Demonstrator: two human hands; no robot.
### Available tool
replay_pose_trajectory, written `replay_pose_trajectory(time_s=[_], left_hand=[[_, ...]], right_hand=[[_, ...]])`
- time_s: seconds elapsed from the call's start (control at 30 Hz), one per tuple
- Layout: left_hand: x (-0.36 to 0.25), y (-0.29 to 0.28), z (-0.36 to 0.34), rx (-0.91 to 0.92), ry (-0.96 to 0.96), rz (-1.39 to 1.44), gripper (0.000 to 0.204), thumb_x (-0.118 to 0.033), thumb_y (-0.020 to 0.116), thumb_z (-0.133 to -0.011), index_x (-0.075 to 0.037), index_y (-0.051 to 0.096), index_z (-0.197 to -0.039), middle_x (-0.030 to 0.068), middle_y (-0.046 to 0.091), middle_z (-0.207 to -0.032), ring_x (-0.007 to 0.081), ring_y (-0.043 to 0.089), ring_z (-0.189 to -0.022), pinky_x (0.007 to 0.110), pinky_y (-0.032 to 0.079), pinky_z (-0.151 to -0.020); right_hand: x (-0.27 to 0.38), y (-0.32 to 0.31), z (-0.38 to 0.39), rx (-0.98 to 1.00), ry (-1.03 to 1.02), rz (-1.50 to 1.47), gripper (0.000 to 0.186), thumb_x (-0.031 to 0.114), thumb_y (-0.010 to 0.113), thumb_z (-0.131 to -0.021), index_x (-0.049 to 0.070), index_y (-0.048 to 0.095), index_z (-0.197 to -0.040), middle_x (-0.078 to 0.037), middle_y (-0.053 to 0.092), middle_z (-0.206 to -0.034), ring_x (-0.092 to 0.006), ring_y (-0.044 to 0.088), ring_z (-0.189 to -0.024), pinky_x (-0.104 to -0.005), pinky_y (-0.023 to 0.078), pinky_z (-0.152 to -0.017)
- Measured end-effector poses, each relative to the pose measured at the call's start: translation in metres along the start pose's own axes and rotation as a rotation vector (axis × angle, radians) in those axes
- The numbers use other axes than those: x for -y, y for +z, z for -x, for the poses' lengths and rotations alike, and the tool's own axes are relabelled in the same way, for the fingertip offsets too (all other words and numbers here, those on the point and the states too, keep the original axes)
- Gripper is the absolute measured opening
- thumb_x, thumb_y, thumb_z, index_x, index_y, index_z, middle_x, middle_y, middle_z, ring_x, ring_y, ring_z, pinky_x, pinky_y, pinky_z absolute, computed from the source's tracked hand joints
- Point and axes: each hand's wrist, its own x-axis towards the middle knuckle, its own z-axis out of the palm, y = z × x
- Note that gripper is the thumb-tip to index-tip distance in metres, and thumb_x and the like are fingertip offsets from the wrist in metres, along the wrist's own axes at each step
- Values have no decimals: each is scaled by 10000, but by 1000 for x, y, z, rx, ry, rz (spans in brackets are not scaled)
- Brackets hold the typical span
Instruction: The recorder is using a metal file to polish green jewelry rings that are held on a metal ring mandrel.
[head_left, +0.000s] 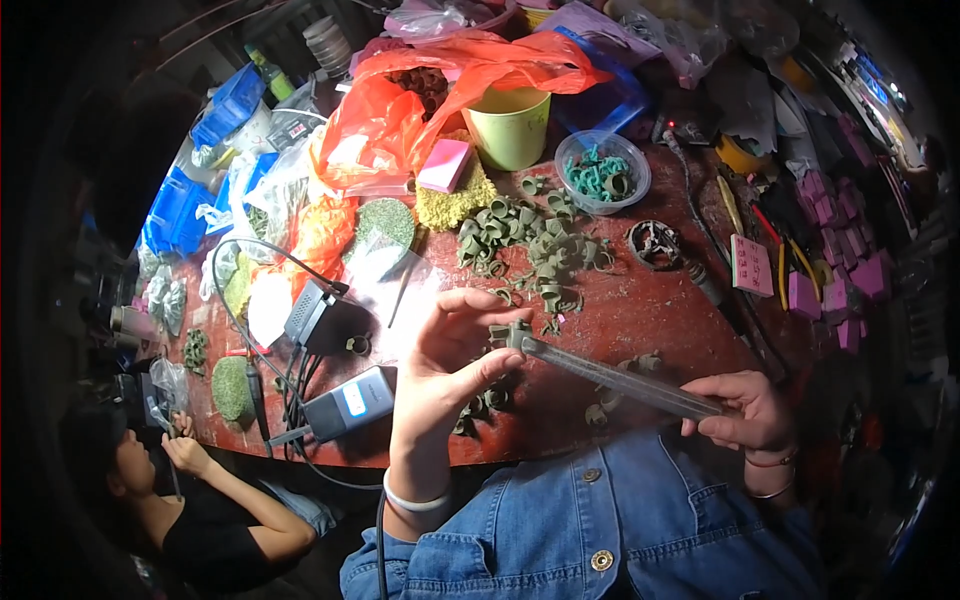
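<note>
In front of my body, my right hand (745, 410) grips the right end of a long, narrow grey bar-shaped tool (620, 380). The tool slants up to the left, towards my left hand (450, 350). There, thumb and fingers close around a small dull-green ring-like piece (515, 335) at the tool's far end. Whether the piece sits on the tool or just touches it, I cannot tell. Beyond my hands lies a heap of similar green rings (530, 235) on the red table (640, 290). A few more rings (485, 405) lie partly hidden below my left hand.
A clear tub (603, 170) of teal pieces and a yellow-green bucket (508, 125) stand behind the heap, beside a red plastic bag (370, 125). Cabled grey boxes (350, 403) lie at left, pliers (780, 270) and pink blocks (850, 260) at right. Another person (200, 480) sits lower left.
</note>
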Motion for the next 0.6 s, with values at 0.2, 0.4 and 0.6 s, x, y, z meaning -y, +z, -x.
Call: replay_pose_trajectory(time_s=[0.2,0.4,0.6], left_hand=[[29,26,3,76,-176,277,474,114,689,-795,-1,514,-1220,197,623,-1218,243,593,-1162,379,508,-968],[37,45,9,19,-308,427,554,86,730,-766,-5,494,-1259,200,608,-1253,259,585,-1185,403,457,-1027],[40,41,12,26,-328,411,569,97,727,-763,-4,486,-1269,194,609,-1247,267,565,-1218,408,449,-1042]], right_hand=[[15,18,-17,16,85,-47,400,20,643,-889,-100,538,-1256,-82,687,-968,0,537,-667,-147,398,-526],[21,32,-27,-13,-1,51,375,-23,634,-883,-95,550,-1241,-87,682,-997,-80,637,-859,-199,510,-730],[20,31,-30,-4,-12,113,362,-39,633,-882,-105,553,-1229,-95,679,-1018,-105,645,-928,-224,516,-817]])
